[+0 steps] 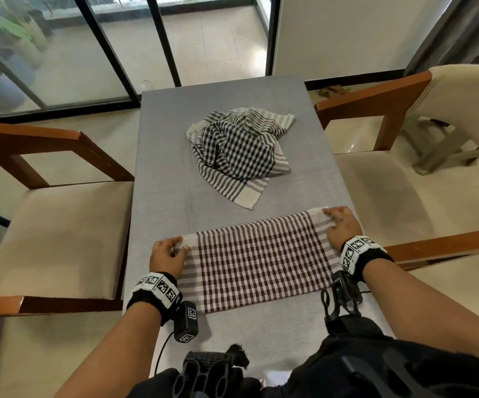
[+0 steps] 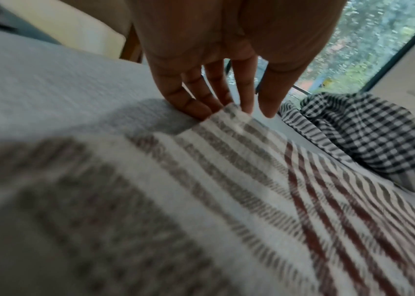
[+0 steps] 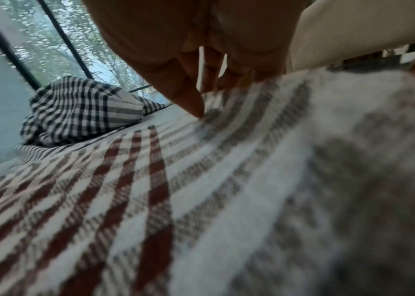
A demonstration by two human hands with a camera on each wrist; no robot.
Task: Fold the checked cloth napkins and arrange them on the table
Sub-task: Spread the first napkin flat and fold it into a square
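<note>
left hand [image 1: 167, 256] pinches far-left corner of the red checked napkin [image 1: 258, 261] | right hand [image 1: 342, 224] pinches far-right corner | napkin lies flat, apparently folded once, at near end of table [image 1: 163, 156] | black checked napkin [image 1: 239, 150] crumpled beyond, apart | step: squaring first fold | next: likely a crosswise fold, corners matched

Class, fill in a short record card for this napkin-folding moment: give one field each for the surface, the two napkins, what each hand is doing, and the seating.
surface: grey table
near napkin: red checked napkin, lying flat in a rectangle
far napkin: black checked napkin, crumpled in a heap, untouched
left hand: fingers on the near napkin's far left corner
right hand: fingers on its far right corner
seating: chairs on both sides
</note>
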